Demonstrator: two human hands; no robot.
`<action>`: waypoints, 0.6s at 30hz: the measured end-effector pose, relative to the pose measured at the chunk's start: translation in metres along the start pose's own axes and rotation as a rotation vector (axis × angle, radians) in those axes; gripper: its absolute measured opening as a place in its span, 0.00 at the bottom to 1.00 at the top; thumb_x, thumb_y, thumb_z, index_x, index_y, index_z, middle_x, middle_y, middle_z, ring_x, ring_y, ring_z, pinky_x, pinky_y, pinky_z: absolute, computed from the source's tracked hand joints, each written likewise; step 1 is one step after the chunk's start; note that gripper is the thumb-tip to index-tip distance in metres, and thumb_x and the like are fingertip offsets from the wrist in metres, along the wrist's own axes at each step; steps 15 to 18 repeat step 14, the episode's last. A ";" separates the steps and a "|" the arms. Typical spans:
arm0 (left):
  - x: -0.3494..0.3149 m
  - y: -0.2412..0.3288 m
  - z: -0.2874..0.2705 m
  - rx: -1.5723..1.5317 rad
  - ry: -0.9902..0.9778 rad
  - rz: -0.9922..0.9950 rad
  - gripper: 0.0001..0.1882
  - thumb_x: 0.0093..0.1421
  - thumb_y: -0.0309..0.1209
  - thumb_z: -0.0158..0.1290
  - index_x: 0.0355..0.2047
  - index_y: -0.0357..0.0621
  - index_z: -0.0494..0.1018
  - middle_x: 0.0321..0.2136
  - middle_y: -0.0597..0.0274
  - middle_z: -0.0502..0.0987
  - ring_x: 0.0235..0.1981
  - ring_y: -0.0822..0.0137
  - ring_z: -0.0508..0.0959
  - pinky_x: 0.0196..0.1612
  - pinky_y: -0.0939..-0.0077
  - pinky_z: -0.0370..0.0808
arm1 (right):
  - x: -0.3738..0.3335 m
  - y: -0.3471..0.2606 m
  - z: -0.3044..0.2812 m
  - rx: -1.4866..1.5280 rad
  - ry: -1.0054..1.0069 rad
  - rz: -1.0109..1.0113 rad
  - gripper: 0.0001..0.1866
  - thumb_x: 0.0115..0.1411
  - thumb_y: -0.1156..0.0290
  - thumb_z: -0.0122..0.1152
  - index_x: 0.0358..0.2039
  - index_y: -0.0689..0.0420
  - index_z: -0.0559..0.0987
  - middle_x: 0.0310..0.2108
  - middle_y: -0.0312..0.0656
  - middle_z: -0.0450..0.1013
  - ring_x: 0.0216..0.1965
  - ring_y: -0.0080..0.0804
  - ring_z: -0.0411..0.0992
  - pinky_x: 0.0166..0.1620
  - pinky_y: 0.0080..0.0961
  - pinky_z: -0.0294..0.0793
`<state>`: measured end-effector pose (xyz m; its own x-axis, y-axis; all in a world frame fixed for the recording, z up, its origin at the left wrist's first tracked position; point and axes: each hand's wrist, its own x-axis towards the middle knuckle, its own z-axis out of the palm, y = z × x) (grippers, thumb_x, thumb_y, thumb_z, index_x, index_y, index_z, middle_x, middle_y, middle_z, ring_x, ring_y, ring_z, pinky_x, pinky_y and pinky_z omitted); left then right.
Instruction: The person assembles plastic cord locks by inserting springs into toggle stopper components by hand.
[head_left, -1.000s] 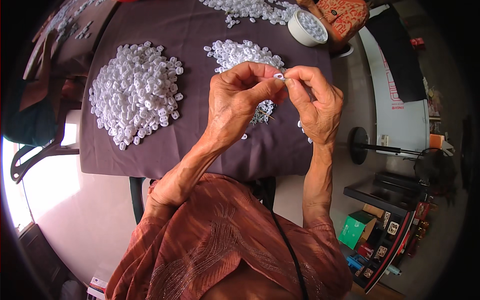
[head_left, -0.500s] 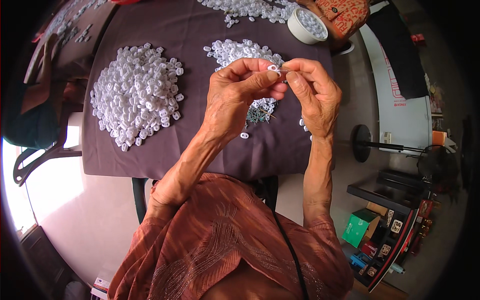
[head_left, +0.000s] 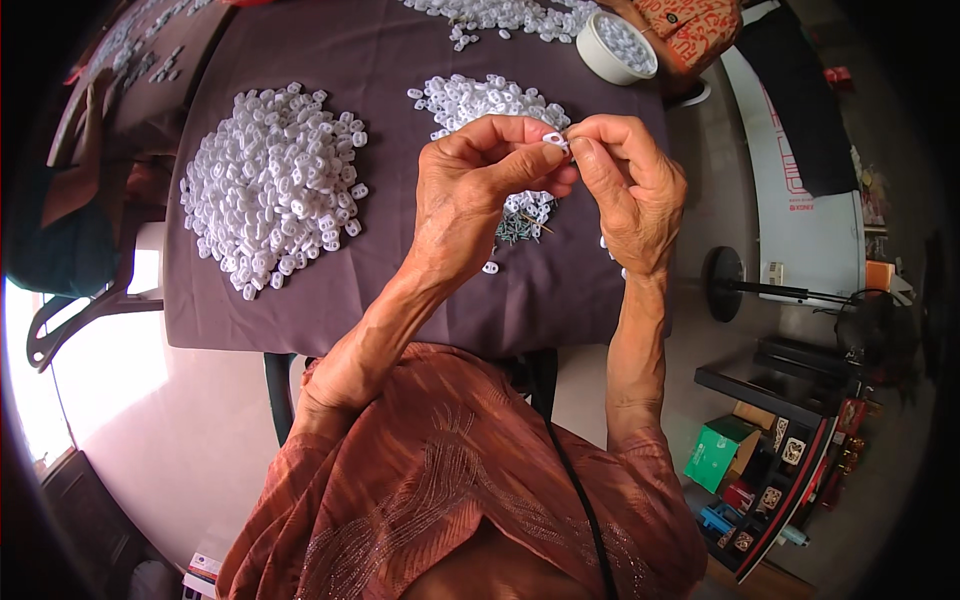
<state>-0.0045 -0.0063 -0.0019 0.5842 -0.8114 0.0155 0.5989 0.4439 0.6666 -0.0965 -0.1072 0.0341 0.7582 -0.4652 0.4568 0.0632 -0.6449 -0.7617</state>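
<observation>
At chest height over the table, my left hand (head_left: 478,185) pinches a small white oval plastic piece (head_left: 555,139) with holes between thumb and forefinger. My right hand (head_left: 637,195) is closed in a pinch right beside it, its fingertips against the piece's right end. The thin metal spring between those fingertips is now almost wholly hidden. Below the hands lies a small heap of greenish-grey springs (head_left: 517,230), partly covered by my left hand. A pile of white two-hole pieces (head_left: 490,95) spreads behind my fingers, and one loose white piece (head_left: 490,268) rests nearer me.
A large mound of white pieces (head_left: 270,190) stands on the left of the dark tablecloth (head_left: 400,315). At the far right is a white tub (head_left: 617,50) of pieces, beside another person's patterned garment (head_left: 690,30). More pieces (head_left: 510,15) lie along the far side.
The gap between my hands has narrowed. The spring that showed between the white piece and my right fingertips is now mostly out of sight. The white piece has shifted slightly right.
</observation>
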 end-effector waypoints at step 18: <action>0.006 -0.009 -0.005 -0.044 0.032 0.028 0.08 0.51 0.24 0.54 0.29 0.30 0.71 0.25 0.54 0.75 0.25 0.66 0.76 0.32 0.76 0.75 | 0.002 0.012 0.006 -0.026 0.022 -0.026 0.02 0.54 0.75 0.54 0.28 0.58 0.73 0.25 0.38 0.73 0.26 0.29 0.73 0.32 0.21 0.71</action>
